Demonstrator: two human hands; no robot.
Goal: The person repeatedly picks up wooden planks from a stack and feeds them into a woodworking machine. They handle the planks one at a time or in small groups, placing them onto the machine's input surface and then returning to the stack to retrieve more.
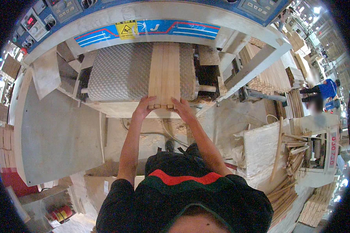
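Several pale wooden strips (165, 75) lie side by side on a grey, textured conveyor belt (118, 72). Their far ends run under the machine's front panel, while the near ends stick out past the belt's front edge. My left hand (144, 106) grips the bundle at its near left corner. On the opposite side, my right hand (182, 108) holds the near right corner. Both sets of fingers press inward against the outer strips; the thumbs are partly hidden.
A blue control panel (62, 9) and a yellow warning sticker (126, 30) are on the machine ahead. To the left stands a grey panel (62, 128). Stacked boards (266, 70) and scrap wood (297, 153) sit at right. A hose (153, 133) crosses the floor. A person in blue (327, 88) stands far right.
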